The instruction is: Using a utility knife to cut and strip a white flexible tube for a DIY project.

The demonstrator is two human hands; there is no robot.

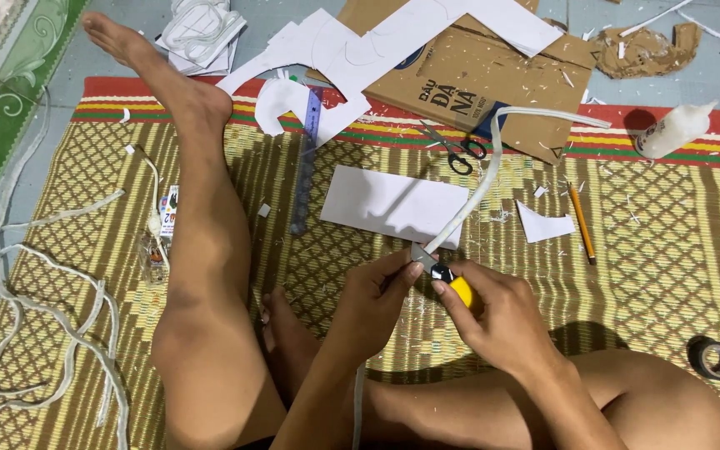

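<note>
Grip: both hands [460, 308] on long white curved strip [493, 158].

Woven straw mat [643, 250] on grey floor [110, 50]

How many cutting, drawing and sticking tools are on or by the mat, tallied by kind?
Utility knife with yellow handle, in the right hand: 1
Scissors: 1
Pencil: 1
Ruler: 1
Glue bottle: 1
Tape roll: 1
Total: 6
</note>
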